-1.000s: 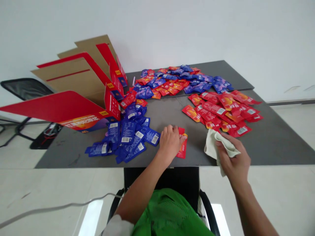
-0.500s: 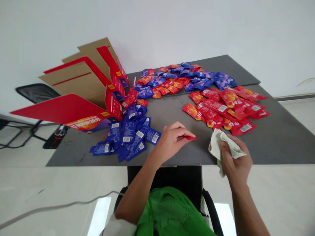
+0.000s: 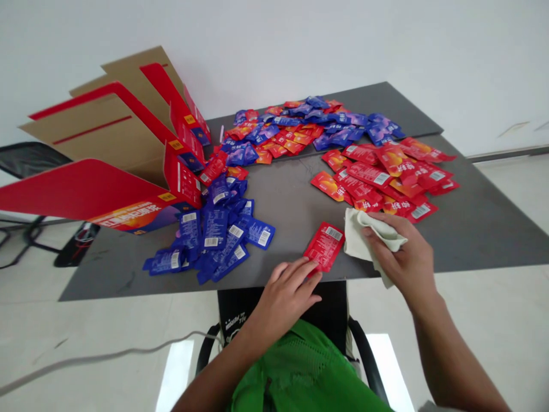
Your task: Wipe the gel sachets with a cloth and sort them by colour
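Down the left edge of the bench, open-flapped cartons are lined up; past that edge, a black mesh-backed chair is partly hidden; below the near edge, a grey cable is seen over pale floor.

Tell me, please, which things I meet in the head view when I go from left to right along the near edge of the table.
Pile of blue packets, left hand, single red packet, pale cloth, right hand.
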A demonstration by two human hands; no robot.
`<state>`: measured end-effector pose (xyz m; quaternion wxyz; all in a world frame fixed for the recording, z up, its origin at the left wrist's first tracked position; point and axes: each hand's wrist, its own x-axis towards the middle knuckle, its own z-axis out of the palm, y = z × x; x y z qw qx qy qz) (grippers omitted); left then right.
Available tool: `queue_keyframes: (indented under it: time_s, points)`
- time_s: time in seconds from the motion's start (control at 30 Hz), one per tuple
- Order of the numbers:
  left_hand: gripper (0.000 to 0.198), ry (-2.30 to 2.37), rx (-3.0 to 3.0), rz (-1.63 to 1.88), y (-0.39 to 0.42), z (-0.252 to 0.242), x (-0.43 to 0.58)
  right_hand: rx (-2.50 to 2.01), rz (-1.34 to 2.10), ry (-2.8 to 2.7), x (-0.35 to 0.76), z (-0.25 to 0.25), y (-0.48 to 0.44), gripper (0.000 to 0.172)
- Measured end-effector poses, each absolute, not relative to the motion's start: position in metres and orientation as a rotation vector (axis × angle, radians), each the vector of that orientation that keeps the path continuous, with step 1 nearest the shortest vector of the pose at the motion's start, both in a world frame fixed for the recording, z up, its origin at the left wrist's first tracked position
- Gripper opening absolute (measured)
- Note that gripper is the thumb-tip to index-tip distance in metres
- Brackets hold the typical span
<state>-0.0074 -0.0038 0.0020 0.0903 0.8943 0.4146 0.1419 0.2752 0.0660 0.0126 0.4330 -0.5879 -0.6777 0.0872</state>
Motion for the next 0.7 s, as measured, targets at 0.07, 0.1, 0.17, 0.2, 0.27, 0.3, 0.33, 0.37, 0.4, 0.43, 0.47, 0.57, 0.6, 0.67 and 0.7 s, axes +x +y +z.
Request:
queue_keyframes:
  time_s: [0.07, 0.1, 0.17, 0.2, 0.27, 0.3, 0.33, 0.37, 0.4, 0.43, 0.47, 0.57, 0.6, 0.67, 0.7]
  points:
    - [0.041, 1.197, 2.705, 0.491, -0.009, -0.011, -0.006, -1.357, 0.190, -1.820, 0.262, 0.021, 0.068, 0.036]
    - [0.038, 1.181, 2.721, 0.520, -0.010, -0.016, -0.006, -1.281, 0.213, -1.928, 0.253, 0.021, 0.068, 0.037]
    - [0.036, 1.168, 2.727, 0.531, -0.011, -0.024, -0.007, -1.115, 0.285, -2.175, 0.236, 0.017, 0.066, 0.044]
    - [0.035, 1.170, 2.718, 0.523, -0.010, -0.026, -0.007, -1.044, 0.311, -2.280, 0.229, 0.012, 0.065, 0.047]
    - [0.034, 1.172, 2.694, 0.520, -0.008, -0.028, -0.008, -0.971, 0.318, -2.406, 0.220, 0.003, 0.067, 0.052]
    - [0.034, 1.166, 2.688, 0.540, -0.007, -0.028, -0.008, -0.974, 0.304, -2.428, 0.219, -0.002, 0.071, 0.054]
    - [0.033, 1.158, 2.686, 0.573, -0.006, -0.028, -0.008, -0.998, 0.286, -2.434, 0.222, -0.005, 0.077, 0.057]
    - [0.032, 1.152, 2.686, 0.601, -0.005, -0.028, -0.008, -1.035, 0.264, -2.432, 0.226, -0.007, 0.085, 0.059]
    - [0.032, 1.148, 2.688, 0.618, -0.005, -0.029, -0.009, -1.081, 0.235, -2.425, 0.232, -0.007, 0.094, 0.059]
    - [0.033, 1.147, 2.690, 0.626, -0.005, -0.030, -0.009, -1.126, 0.198, -2.412, 0.240, -0.007, 0.105, 0.057]
    - [0.033, 1.152, 2.691, 0.624, -0.005, -0.031, -0.009, -1.168, 0.158, -2.401, 0.247, -0.006, 0.115, 0.054]
    - [0.035, 1.170, 2.684, 0.608, -0.006, -0.035, -0.009, -1.294, 0.029, -2.317, 0.264, 0.004, 0.135, 0.046]
    - [0.034, 1.172, 2.681, 0.620, -0.006, -0.036, -0.009, -1.319, -0.004, -2.260, 0.265, 0.007, 0.134, 0.046]
    - [0.034, 1.166, 2.673, 0.657, -0.007, -0.037, -0.009, -1.306, -0.020, -2.151, 0.259, 0.013, 0.121, 0.049]
    - [0.033, 1.164, 2.668, 0.675, -0.007, -0.037, -0.009, -1.259, 0.006, -2.141, 0.253, 0.015, 0.110, 0.051]
